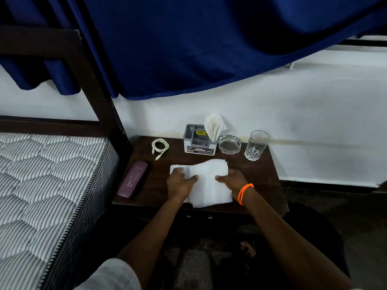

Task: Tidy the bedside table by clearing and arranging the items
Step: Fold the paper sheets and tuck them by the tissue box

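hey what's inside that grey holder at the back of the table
Folded white napkins stand up in the right end of the grey holder. Its other compartments look empty, though their floors are partly hidden.

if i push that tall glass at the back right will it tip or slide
The glass is tall and narrow, so a high push would probably tip it. Its thick base suggests a low push might slide it on the smooth table. Probably fragile; the ashtray stands close.

At twelve o'clock from my hands, the grey organiser box [198,139] carries a printed strip along its front face that ends in letters I read as "OPEL". A yellow sticker [201,132] inside it bears black print too small to read. At nine o'clock, the purple case [132,179] has pale lettering, illegible.
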`<state>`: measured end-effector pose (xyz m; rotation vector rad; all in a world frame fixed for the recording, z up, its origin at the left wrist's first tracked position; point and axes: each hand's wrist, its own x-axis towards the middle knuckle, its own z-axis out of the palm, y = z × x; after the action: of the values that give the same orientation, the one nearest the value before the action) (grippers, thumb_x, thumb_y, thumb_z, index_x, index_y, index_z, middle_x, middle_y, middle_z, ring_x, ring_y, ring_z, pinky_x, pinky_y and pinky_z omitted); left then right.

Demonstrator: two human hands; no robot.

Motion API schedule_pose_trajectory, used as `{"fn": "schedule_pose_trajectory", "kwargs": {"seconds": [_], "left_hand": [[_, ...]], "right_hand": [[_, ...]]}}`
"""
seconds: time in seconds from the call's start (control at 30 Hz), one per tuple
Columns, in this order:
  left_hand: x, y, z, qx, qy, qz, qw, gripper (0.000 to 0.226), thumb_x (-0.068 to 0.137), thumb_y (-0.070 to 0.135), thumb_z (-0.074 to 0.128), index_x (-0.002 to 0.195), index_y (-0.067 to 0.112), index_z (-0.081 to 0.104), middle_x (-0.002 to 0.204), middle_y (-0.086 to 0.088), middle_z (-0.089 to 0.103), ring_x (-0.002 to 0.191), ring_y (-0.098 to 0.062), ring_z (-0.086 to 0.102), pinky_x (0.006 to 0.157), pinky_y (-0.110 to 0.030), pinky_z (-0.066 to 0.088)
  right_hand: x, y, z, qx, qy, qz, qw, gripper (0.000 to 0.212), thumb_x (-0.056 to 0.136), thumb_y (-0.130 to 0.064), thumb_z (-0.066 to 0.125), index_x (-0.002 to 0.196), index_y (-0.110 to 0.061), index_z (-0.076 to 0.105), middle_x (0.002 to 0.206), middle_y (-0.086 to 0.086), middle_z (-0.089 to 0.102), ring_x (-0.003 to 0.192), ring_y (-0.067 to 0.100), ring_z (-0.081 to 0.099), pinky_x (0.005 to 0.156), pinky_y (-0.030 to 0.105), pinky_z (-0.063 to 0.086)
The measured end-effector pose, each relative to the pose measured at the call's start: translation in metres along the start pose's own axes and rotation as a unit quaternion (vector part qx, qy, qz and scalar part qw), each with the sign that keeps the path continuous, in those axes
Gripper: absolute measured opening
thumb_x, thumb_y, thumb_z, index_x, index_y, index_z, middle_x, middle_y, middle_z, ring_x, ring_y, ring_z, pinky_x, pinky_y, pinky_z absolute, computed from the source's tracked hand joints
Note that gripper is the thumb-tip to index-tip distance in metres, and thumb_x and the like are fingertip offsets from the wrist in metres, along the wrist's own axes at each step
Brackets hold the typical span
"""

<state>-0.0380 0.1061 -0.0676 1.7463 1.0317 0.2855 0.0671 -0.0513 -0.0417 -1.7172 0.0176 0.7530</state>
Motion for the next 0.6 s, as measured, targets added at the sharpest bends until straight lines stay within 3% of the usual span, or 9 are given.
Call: {"fn": "schedule_pose_trajectory", "kwargs": {"seconds": [0.07,0.17,0.23,0.3,0.4,0.5,0.6], "left_hand": [[0.002,0.006,-0.003,-0.05,-0.001,-0.003,0.999,0.077,0.072,0.039,0.091,0.135,0.01,0.058,0.13,-0.007,0.064,0.116,-0.022,0.062,0.097,-0.03,0.049],[0.004,0.018,-0.006,-0.165,-0.064,-0.054,0.983,0.082,0.073,0.045,0.09,0.139,0.013,0.053,0.129,-0.001,0.06,0.117,-0.017,0.06,0.097,-0.031,0.048],[0.007,0.02,-0.01,-0.231,-0.119,-0.056,0.964,0.081,0.069,0.054,0.09,0.131,0.012,0.061,0.126,-0.001,0.07,0.112,-0.017,0.068,0.094,-0.035,0.054],[0.006,0.021,-0.015,-0.277,-0.191,-0.036,0.941,0.064,0.076,0.048,0.087,0.126,0.011,0.068,0.122,-0.006,0.075,0.109,-0.024,0.073,0.094,-0.043,0.059],[0.002,0.022,-0.015,-0.296,-0.208,0.0,0.932,0.034,0.089,0.022,0.078,0.12,0.007,0.073,0.116,-0.01,0.077,0.109,-0.031,0.073,0.096,-0.049,0.058],[-0.002,0.022,-0.011,-0.26,-0.17,0.045,0.949,0.013,0.092,0.014,0.074,0.104,0.012,0.079,0.103,-0.007,0.08,0.095,-0.023,0.075,0.091,-0.044,0.059],[-0.003,0.026,-0.01,-0.229,-0.134,0.106,0.958,0.01,0.092,0.016,0.075,0.092,0.024,0.081,0.095,0.0,0.08,0.087,-0.012,0.071,0.085,-0.04,0.058]], "right_hand": [[-0.004,-0.009,-0.004,0.061,-0.047,-0.031,0.997,0.029,0.085,0.008,0.068,0.114,0.005,0.067,0.118,0.026,0.069,0.1,0.036,0.068,0.092,0.05,0.055],[-0.01,-0.021,-0.012,0.121,-0.15,-0.075,0.978,0.038,0.088,0.002,0.066,0.126,0.0,0.062,0.123,0.017,0.07,0.112,0.032,0.067,0.095,0.046,0.055],[-0.013,-0.025,-0.016,0.137,-0.194,-0.083,0.968,0.042,0.088,-0.001,0.067,0.13,-0.001,0.06,0.125,0.015,0.069,0.115,0.03,0.067,0.093,0.041,0.056],[-0.012,-0.025,-0.019,0.131,-0.205,-0.092,0.966,0.043,0.088,0.0,0.066,0.13,-0.002,0.059,0.126,0.014,0.068,0.116,0.029,0.066,0.091,0.039,0.057],[-0.009,-0.019,-0.022,0.094,-0.165,-0.108,0.976,0.044,0.085,0.005,0.069,0.128,0.0,0.06,0.124,0.016,0.069,0.117,0.033,0.065,0.094,0.044,0.056],[-0.006,-0.012,-0.018,0.067,-0.095,-0.118,0.986,0.041,0.081,0.007,0.073,0.121,0.003,0.065,0.118,0.02,0.071,0.112,0.038,0.067,0.098,0.055,0.052],[-0.009,-0.016,-0.012,0.033,-0.023,-0.168,0.985,0.028,0.083,0.001,0.075,0.11,-0.004,0.072,0.107,0.013,0.075,0.097,0.026,0.073,0.09,0.046,0.058]]}}
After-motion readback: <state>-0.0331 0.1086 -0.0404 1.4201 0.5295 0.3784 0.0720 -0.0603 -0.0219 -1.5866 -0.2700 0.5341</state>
